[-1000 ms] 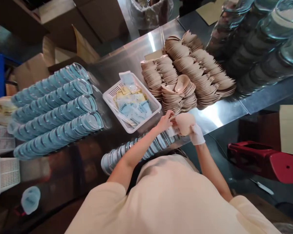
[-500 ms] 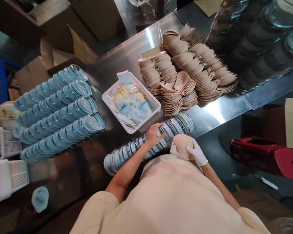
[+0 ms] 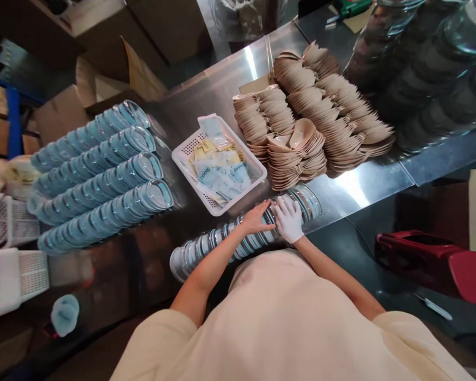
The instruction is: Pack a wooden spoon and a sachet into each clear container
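A long row of nested clear plastic cups or lids (image 3: 200, 247) with pale blue parts lies on its side along the near table edge. My bare left hand (image 3: 257, 218) rests over the row's middle, fingers stretched and thumb apart. Beside it, my white-gloved right hand (image 3: 289, 218) lies on the same row with its fingers spread. The two hands nearly touch. Just beyond them stands a white basket (image 3: 178, 154) holding blue and yellow printed packets (image 3: 222, 169). Stacks of thin brown spoon-shaped pieces (image 3: 297, 168), pinched at the middle, sit behind my right hand.
Several more rows of blue-tinted nested cups or lids (image 3: 107, 217) lie at the left. A single cup (image 3: 65, 315) stands at lower left. Bagged clear stacks (image 3: 432, 79) fill the far right. A red machine (image 3: 424, 259) is below the table's right side. Open cardboard boxes (image 3: 146, 69) stand behind.
My right hand has moved up and left from near my body onto the row. The brown rounded piece and white packet it held are no longer visible. My left hand stays on the row.
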{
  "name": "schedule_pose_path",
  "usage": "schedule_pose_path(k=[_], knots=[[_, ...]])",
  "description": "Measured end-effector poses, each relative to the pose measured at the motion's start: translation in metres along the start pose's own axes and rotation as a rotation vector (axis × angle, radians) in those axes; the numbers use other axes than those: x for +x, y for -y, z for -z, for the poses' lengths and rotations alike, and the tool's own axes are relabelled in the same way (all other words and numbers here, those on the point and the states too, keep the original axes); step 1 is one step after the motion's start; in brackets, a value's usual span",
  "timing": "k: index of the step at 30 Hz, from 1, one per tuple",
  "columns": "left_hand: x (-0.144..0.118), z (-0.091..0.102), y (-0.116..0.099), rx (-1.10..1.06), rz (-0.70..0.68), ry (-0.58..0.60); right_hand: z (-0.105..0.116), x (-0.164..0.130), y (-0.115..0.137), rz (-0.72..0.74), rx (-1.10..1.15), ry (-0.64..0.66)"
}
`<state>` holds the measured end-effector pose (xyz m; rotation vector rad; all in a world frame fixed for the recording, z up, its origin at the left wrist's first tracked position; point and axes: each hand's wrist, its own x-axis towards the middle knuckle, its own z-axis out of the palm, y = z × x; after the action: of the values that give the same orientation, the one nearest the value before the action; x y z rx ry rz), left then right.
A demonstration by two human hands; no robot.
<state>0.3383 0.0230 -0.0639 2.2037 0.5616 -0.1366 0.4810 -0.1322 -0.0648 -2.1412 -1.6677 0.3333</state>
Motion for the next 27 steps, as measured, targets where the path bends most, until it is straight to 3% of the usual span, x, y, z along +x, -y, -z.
schedule_pose_path(k=[5,8,11,14,16,17,19,21,22,24,25,27], knots=[[0.0,-0.001,0.0,-0.001,-0.022,-0.002,-0.003,-0.036,-0.03,-0.057,0.009,-0.04],[0.002,-0.002,0.002,0.005,-0.053,-0.001,0.02,-0.02,-0.039,-0.043,0.023,0.053],[0.005,-0.004,0.004,0.021,-0.068,-0.002,0.059,0.038,-0.064,0.075,0.109,0.193],[0.005,-0.007,0.003,0.057,-0.062,-0.011,0.093,0.13,-0.096,-0.038,-0.022,0.022],[0.003,-0.008,0.0,0.093,-0.079,-0.032,0.102,0.192,-0.109,-0.1,-0.141,-0.111],[0.002,-0.008,-0.002,0.112,-0.111,-0.057,0.102,0.219,-0.113,-0.092,-0.172,-0.104],[0.0,-0.001,-0.004,0.139,-0.195,-0.153,0.097,0.258,-0.117,-0.1,-0.209,0.041],[0.005,0.015,-0.001,0.139,-0.194,-0.34,0.09,0.275,-0.122,-0.169,-0.223,0.206],[0.01,0.027,0.002,0.132,-0.121,-0.462,0.088,0.276,-0.125,-0.224,-0.216,0.229],[0.029,0.054,0.013,0.114,0.156,-0.687,0.086,0.269,-0.136,-0.324,-0.14,0.15],[0.042,0.068,0.02,0.104,0.316,-0.752,0.087,0.262,-0.142,-0.356,-0.063,0.084],[0.069,0.093,0.034,0.08,0.568,-0.744,0.09,0.245,-0.153,-0.37,0.166,-0.011]])
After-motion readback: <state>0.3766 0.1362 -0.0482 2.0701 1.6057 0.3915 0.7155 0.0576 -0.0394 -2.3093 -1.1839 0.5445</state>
